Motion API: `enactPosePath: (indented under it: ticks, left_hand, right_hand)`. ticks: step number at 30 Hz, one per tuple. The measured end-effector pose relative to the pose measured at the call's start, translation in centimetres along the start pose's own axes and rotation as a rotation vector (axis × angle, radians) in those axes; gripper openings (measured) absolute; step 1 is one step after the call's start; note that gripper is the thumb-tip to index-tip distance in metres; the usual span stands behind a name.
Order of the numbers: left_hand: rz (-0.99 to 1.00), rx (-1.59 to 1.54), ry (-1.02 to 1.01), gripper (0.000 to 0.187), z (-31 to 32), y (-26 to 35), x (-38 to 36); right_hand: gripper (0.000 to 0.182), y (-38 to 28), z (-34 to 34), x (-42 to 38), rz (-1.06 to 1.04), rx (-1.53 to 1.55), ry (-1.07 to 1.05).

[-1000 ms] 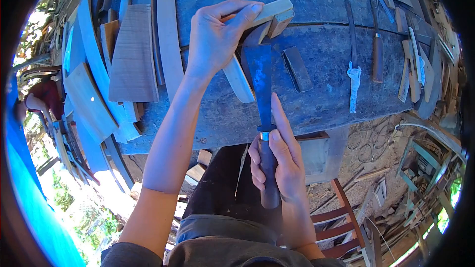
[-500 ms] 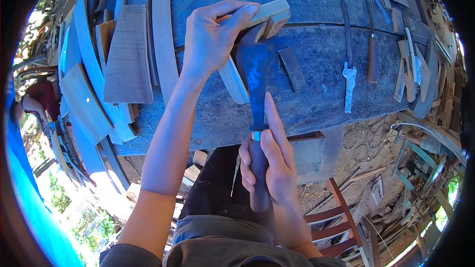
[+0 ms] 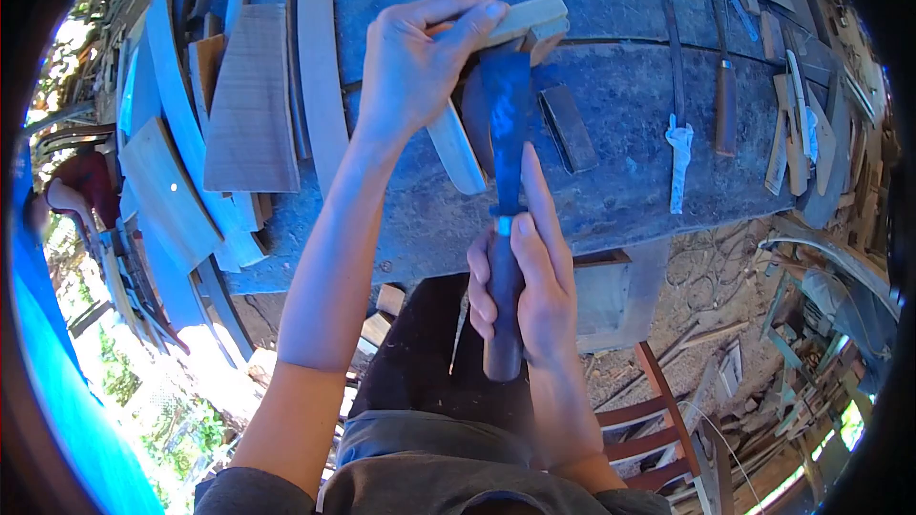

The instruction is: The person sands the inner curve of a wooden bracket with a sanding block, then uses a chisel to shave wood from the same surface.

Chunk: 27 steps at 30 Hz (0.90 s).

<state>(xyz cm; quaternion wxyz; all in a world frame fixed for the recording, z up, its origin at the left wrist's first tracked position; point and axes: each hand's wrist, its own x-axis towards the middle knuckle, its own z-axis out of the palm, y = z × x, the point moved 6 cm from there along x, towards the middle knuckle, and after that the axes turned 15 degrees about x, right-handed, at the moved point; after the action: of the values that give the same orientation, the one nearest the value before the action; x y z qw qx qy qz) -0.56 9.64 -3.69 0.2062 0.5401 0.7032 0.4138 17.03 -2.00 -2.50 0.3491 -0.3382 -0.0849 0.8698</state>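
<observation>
My left hand (image 3: pixel 410 67) is closed around a pale piece of wood (image 3: pixel 525 21), thumb pressed along it; its far end has a notched or forked shape. Under that wrist shows another pale wooden strip (image 3: pixel 458 153); whether it joins the held piece is hidden. In my right hand (image 3: pixel 544 281) is a wide-bladed chisel (image 3: pixel 507 124), fingers wrapped round its dark wooden handle and the index finger stretched along it. The blade points away from me, its tip at the wood's notched end. Just right of the blade, a dark rectangular block (image 3: pixel 568 129) lies on the workbench (image 3: pixel 429 238).
Several wooden boards (image 3: pixel 253 100) are stacked at the left. On the right lie a tool with a white-wrapped handle (image 3: pixel 678 157), a wooden-handled tool (image 3: pixel 725 110) and wood offcuts (image 3: pixel 801 124). A reddish slatted wooden frame (image 3: pixel 658 420) stands below the bench, at the right.
My right hand has moved forward slightly with the chisel, bringing its tip farther up against the wood. The left hand keeps its grip, and the whole view has shifted a little.
</observation>
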Motion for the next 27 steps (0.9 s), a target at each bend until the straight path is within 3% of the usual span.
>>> enactPosePath:
  ticks: [27]
  left_hand:
    - [0.011,0.007,0.071,0.023,-0.2,0.3,-0.9]
  right_hand:
    - [0.056,0.5,-0.8,-0.7,-0.010,0.047,-0.031]
